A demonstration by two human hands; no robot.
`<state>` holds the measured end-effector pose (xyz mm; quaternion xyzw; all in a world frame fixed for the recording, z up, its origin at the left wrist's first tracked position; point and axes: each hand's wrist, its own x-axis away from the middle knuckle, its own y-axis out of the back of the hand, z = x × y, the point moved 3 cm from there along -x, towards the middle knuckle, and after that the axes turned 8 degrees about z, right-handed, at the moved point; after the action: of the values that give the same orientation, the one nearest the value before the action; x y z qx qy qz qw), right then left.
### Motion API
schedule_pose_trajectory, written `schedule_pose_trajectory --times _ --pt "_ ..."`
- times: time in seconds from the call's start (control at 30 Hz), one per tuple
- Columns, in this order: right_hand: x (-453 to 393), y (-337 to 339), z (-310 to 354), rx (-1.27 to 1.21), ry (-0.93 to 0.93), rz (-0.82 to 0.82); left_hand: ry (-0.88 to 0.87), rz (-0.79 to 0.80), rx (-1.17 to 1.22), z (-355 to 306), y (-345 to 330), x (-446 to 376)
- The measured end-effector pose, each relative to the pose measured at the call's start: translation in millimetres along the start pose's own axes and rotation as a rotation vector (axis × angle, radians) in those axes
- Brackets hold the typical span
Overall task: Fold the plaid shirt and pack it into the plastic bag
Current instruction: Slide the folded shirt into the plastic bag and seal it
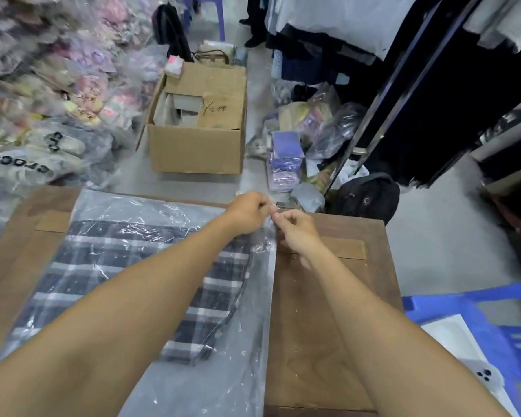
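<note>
The folded plaid shirt (103, 260), dark blue and white, lies inside a clear plastic bag (229, 371) on a brown wooden table (319, 326). My left arm crosses over the bag. My left hand (248, 213) and my right hand (298, 233) meet at the bag's far right corner, fingertips pinched together on the thin edge of the plastic there. What exactly sits between the fingertips is blurred. The bag's right edge runs down the table from my hands toward me.
An open cardboard box (197, 136) stands on the floor beyond the table. Bagged shoes and clothes (42, 100) pile up at the left. A black backpack (367, 197) and dark hanging garments (433, 100) are at the right. A blue plastic stool (478, 314) holds a phone (481, 376).
</note>
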<state>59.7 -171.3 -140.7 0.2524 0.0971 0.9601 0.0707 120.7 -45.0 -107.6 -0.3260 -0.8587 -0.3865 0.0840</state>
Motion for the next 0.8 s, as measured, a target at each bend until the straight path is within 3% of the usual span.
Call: schedule_pose_trajectory --times 0.17,0.33,0.47,0.63,0.8 --pt "7.9 4.1 7.8 0.070 0.076 0.091 -0.027 0.124 0.030 3.6 10.4 -0.7" --pt "19.6 1.2 13.1 0.107 0.150 0.126 -0.009 -0.017 0.008 1.9 10.0 -7.2" --pt "42.7 -2.0 -7.3 0.097 0.008 0.249 0.024 -0.140 -0.040 -1.7 11.3 -13.1" --pt "78.1 9.1 -28.7 0.019 -0.138 0.419 0.017 -0.167 -0.068 -11.4 -0.4 -19.3" --pt "116.9 28.3 -44.8 0.165 -0.221 0.607 -0.005 -0.249 -0.090 -26.3 -6.7 -20.4"
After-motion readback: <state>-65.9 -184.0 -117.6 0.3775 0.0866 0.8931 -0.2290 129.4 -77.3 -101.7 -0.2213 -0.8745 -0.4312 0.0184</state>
